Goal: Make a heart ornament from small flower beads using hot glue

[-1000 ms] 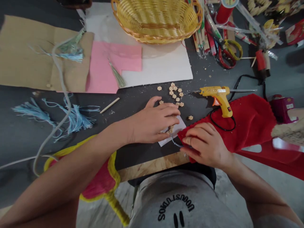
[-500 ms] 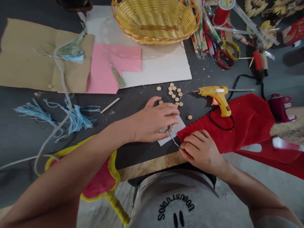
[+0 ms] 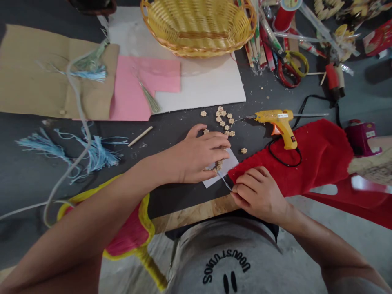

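My left hand [image 3: 203,157] arches over a ring of small wooden pieces [image 3: 218,166], thumb and fingers closed around its sides. Much of the ring is hidden under the fingers. It rests on a small white paper [image 3: 230,161] near the table's front edge. From the ring a thin pale blue cord [image 3: 224,180] runs toward my right hand [image 3: 259,192], whose thumb and forefinger pinch its end. Small flower-shaped wooden pieces [image 3: 223,114] lie loose just beyond my left hand, and one more wooden flower [image 3: 243,150] sits beside the paper.
A yellow glue gun [image 3: 283,124] lies on red felt [image 3: 318,163] to the right. Scissors [image 3: 290,69], a red thread spool [image 3: 283,18] and a wicker basket [image 3: 199,26] are at the back. Blue tassels [image 3: 101,149] and a white cable [image 3: 81,106] lie left.
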`<move>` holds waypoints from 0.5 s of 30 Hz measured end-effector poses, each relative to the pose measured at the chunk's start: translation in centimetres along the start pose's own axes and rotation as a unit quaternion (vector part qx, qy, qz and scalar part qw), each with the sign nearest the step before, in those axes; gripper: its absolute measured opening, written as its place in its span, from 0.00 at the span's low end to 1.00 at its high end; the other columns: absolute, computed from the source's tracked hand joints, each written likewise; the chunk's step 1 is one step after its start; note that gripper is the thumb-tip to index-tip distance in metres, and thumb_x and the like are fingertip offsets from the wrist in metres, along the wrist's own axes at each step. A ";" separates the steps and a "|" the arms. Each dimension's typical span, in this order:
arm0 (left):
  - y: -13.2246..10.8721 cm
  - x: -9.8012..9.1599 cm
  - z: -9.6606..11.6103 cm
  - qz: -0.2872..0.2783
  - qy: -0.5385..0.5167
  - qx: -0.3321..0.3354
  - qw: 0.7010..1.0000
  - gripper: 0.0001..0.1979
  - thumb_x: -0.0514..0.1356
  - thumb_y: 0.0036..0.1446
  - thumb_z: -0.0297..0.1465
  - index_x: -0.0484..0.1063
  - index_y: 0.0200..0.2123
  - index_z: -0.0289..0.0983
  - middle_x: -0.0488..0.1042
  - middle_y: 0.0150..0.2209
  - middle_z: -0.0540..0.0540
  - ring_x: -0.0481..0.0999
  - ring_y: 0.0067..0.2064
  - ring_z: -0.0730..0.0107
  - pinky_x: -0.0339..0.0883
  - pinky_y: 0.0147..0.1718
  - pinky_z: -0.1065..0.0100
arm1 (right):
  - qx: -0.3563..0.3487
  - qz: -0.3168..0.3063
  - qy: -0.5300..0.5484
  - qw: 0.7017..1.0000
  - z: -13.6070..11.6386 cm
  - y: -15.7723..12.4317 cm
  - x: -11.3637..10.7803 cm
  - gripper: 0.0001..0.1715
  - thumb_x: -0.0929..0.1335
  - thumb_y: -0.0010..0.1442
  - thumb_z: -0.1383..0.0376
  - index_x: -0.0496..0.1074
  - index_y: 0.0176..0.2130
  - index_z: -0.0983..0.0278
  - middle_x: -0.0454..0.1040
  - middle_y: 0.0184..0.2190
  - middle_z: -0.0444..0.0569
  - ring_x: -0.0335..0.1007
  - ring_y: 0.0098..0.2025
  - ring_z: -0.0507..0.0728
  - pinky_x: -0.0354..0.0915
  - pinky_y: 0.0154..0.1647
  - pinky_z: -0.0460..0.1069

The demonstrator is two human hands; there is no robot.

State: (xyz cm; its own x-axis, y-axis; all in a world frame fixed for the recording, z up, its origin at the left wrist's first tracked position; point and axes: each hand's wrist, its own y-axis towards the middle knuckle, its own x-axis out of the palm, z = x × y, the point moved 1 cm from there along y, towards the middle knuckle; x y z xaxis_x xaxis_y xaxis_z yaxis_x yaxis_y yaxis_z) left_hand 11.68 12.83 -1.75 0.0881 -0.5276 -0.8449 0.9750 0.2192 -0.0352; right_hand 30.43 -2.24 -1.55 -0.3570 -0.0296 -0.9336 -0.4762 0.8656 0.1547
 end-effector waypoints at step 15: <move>0.0 -0.3 0.1 -0.010 -0.014 -0.007 1.000 0.17 0.63 0.57 0.34 0.72 0.50 0.40 0.70 0.60 0.39 0.61 0.66 0.48 0.40 0.62 0.41 | 0.011 -0.005 0.013 1.000 0.0 0.2 -0.2 0.10 0.68 0.64 0.63 0.73 0.29 0.62 0.76 0.30 0.44 0.65 0.36 0.55 0.56 0.39 0.53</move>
State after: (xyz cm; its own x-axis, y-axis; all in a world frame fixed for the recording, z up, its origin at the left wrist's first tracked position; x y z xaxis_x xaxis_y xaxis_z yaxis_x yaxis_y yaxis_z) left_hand 11.68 12.87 -1.45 0.0751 -0.5549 -0.8285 0.9737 0.2199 -0.0590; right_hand 30.39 -2.05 -1.38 -0.3732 -0.0518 -0.9263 -0.4631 0.8756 0.1376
